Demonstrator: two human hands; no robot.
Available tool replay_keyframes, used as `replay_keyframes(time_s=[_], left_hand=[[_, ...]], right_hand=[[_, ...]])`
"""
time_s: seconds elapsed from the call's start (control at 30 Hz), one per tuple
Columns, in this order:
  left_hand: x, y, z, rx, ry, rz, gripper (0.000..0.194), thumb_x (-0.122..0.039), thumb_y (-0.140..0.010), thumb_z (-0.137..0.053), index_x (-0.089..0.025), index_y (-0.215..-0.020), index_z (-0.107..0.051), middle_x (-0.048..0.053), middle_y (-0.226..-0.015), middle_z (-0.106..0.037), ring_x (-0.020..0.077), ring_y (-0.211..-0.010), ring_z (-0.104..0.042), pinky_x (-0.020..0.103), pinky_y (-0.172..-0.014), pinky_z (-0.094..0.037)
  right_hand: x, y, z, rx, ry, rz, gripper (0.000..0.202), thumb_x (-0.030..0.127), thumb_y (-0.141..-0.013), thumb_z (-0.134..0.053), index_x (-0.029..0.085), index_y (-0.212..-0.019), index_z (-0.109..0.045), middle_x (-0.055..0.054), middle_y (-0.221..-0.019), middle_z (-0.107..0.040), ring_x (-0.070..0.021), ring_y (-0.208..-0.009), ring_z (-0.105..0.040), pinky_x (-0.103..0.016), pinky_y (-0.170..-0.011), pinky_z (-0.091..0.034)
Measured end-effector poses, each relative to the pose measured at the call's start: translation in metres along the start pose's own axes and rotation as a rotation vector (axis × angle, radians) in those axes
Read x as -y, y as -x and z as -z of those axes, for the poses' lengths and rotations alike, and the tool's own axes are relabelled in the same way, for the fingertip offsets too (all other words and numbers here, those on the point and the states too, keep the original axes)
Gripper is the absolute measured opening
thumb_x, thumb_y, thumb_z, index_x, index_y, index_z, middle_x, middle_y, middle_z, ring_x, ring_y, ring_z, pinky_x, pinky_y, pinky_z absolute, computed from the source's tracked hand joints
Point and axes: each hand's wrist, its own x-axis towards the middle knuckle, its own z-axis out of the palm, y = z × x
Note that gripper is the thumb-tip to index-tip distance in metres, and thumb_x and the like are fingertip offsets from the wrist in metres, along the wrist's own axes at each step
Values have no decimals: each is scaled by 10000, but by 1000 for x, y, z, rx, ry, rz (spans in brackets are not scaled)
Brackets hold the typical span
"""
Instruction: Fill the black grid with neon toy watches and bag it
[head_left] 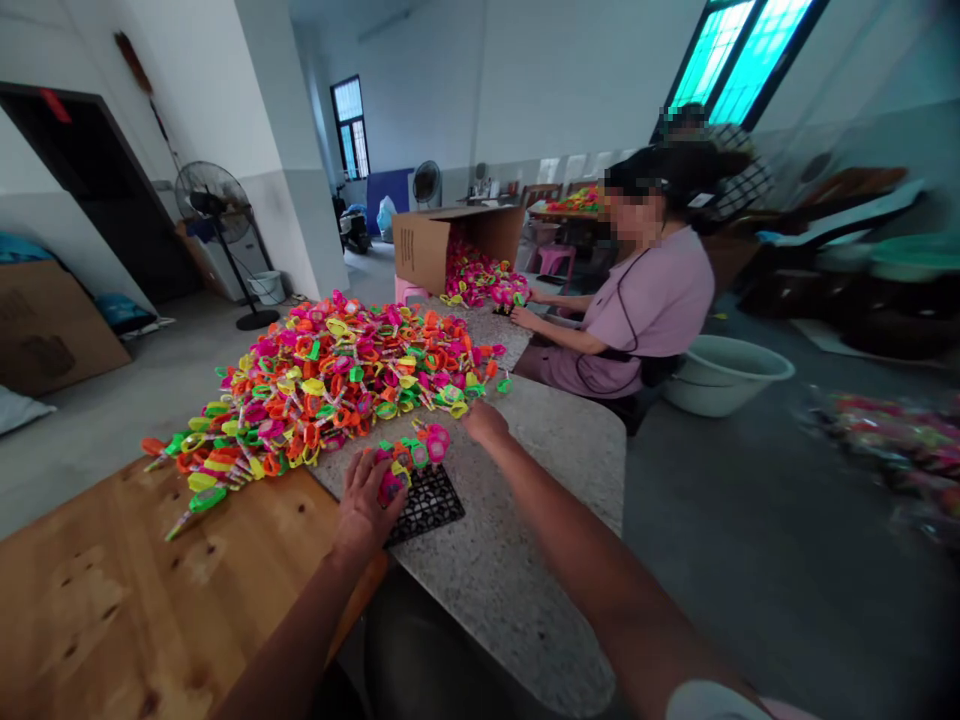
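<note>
A heap of toy watches (360, 375) in pink, orange, yellow and green, many with striped sticks attached, covers the back of the table. In front of it, a black grid tray (431, 508) carries a short row of toy watches (418, 452). My left hand (364, 505) is at the tray's left end, its thumb and fingers around a pink toy watch (390, 485). At the heap's right edge my right hand (487, 425) is closed, fingertips on a yellow toy watch (458, 409). Its fingers are partly hidden behind the hand.
The grey speckled tabletop (540, 500) adjoins a wooden board (127, 600) on the left. Across the table, a co-worker (645, 300) handles toy watches beside a tipped cardboard box (421, 255). A pale tub (724, 375) and bagged goods (892, 440) stand on the right floor.
</note>
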Motion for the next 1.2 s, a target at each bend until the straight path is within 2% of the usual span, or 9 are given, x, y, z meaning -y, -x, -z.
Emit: replay_keyframes(time_s=[0.13, 0.3, 0.43, 0.6, 0.7, 0.8, 0.93, 1.07, 1.2], left_hand=[[0, 1, 0, 17, 12, 5, 463, -332, -899, -750, -294, -1342, -622, 111, -1465, -599, 374, -1454, -474, 634, -1184, -483], [0, 0, 3, 34, 28, 9, 443, -328, -900, -742, -293, -1330, -643, 118, -1448, -614, 375, -1435, -490, 630, -1162, -500], [-2, -1, 6, 46, 20, 5, 437, -330, -890, -761, -272, -1310, -656, 125, -1435, -622, 369, -1422, -504, 610, -1172, -495], [-5, -1, 3, 60, 39, -30, 450, -335, -883, -768, -291, -1315, -649, 111, -1436, -625, 357, -1419, -516, 606, -1182, -485], [-7, -1, 1, 59, 40, -26, 420, -324, -875, -768, -283, -1279, -661, 108, -1428, -631, 354, -1412, -521, 611, -1195, -466], [-8, -2, 0, 65, 55, -29, 383, -325, -877, -763, -271, -1245, -673, 104, -1406, -643, 342, -1395, -536, 587, -1197, -468], [-7, -2, 2, 103, 83, -14, 412, -325, -879, -760, -276, -1276, -660, 96, -1432, -628, 338, -1421, -511, 581, -1205, -461], [-6, -2, 3, 123, 87, -7, 424, -320, -878, -763, -269, -1284, -656, 100, -1452, -615, 335, -1436, -499, 582, -1215, -448], [-6, -2, 3, 121, 84, -12, 423, -321, -877, -764, -265, -1283, -660, 110, -1447, -618, 334, -1435, -503, 583, -1217, -446]], right_hand=[[-4, -10, -26, -58, -3, 56, 469, 334, -999, -585, 165, -1436, -559, -171, -1381, -646, -245, -1098, -685, -284, -841, -472], [-16, 12, -35, -80, 23, 59, 364, 400, -1025, -543, 155, -1264, -668, -148, -1222, -725, -240, -1068, -691, -270, -811, -457], [-42, 49, -18, 41, 36, 103, 355, 468, -1002, -575, 169, -1051, -759, -139, -1070, -775, -240, -967, -715, -269, -736, -438], [-82, 93, 9, 407, -33, 179, 410, 443, -1019, -533, 180, -821, -777, -102, -796, -773, -201, -697, -698, -268, -661, -441], [-92, 95, 18, 217, 46, 184, 288, 262, -988, -544, 177, -1157, -760, -110, -1016, -795, -219, -889, -724, -272, -769, -468], [-86, 82, 16, 26, 144, 171, 514, 200, -980, -549, 197, -1494, -557, -147, -1300, -717, -245, -1129, -684, -291, -890, -468], [-75, 66, 3, 70, 204, 176, 352, 235, -1010, -541, 193, -1334, -673, -169, -1293, -689, -256, -1111, -686, -308, -906, -470], [-82, 68, -5, 41, 164, 194, 285, 282, -1045, -504, 153, -1152, -735, -185, -1248, -699, -244, -1107, -683, -297, -918, -459], [-95, 85, -8, -35, -206, 171, 284, 330, -1009, -504, 161, -1032, -731, -118, -1055, -759, -210, -968, -697, -277, -857, -488]])
